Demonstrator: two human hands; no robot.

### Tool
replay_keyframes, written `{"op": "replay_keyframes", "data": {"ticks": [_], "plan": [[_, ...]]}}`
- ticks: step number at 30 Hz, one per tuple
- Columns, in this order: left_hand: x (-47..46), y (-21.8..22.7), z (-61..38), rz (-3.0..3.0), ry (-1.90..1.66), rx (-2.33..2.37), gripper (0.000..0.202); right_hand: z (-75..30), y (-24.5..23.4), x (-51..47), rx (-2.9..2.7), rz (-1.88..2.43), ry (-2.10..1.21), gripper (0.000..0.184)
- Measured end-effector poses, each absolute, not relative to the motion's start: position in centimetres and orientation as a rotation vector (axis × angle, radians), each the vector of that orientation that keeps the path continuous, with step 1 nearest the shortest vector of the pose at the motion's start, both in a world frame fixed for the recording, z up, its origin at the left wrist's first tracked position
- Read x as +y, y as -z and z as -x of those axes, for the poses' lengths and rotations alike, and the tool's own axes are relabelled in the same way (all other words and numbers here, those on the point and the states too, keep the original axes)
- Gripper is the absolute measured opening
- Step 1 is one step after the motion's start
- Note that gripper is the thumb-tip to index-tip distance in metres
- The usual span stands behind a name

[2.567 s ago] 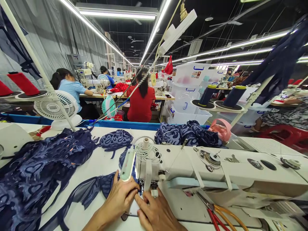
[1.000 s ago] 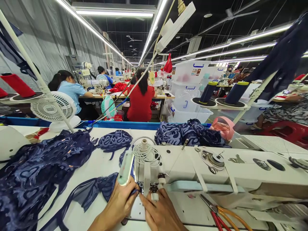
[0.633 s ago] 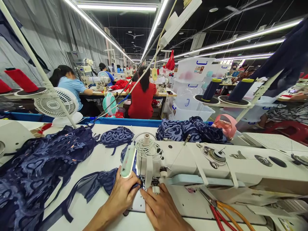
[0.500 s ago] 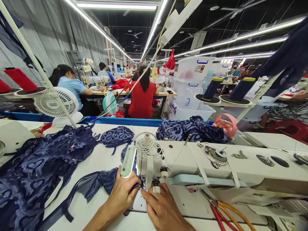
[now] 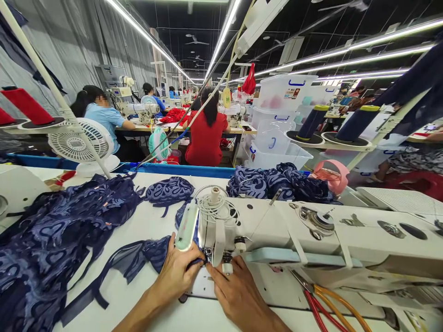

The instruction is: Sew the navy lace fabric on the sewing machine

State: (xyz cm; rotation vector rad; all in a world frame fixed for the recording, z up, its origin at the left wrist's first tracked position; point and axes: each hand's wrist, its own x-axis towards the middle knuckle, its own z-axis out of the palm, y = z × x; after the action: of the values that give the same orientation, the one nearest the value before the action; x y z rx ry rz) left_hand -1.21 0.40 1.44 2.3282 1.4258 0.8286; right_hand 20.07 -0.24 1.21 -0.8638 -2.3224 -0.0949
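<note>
A white sewing machine (image 5: 266, 221) stands across the table, its needle area between my two hands. My left hand (image 5: 180, 272) is closed on navy lace fabric (image 5: 156, 253) just left of the presser foot (image 5: 208, 253). A strip of the same fabric trails left over the tabletop. My right hand (image 5: 235, 286) lies on the machine bed, right of the needle, its index fingertip close to the fabric edge by the foot. Its other fingers are partly behind the machine head, and whether it grips anything does not show. A lit lamp (image 5: 187, 226) hangs over my left hand.
Piled navy lace pieces (image 5: 69, 230) cover the table's left side, and another bundle (image 5: 277, 182) lies behind the machine. Scissors with orange handles (image 5: 332, 299) rest at right. A white fan (image 5: 81, 143) and thread cones (image 5: 356, 122) stand around. Co-workers sit beyond the table.
The camera view has shifted slightly. Both hands stay by the needle; my right hand's index finger now points a little more toward the foot, and the fabric has barely moved.
</note>
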Motion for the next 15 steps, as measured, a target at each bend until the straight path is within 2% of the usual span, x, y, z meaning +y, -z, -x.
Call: {"op": "replay_keyframes", "data": {"ticks": [5,15], "plan": [[0.44,-1.39,1.22,-2.348,-0.82,1.419,0.024,-20.24,-1.03,-0.34,-2.314,0.858,-0.041,0.041],[0.35,-1.48,1.14,-2.444,-0.87,1.406,0.024,-20.35,-0.71,-0.38,-2.329,0.864,0.004,0.04]]}}
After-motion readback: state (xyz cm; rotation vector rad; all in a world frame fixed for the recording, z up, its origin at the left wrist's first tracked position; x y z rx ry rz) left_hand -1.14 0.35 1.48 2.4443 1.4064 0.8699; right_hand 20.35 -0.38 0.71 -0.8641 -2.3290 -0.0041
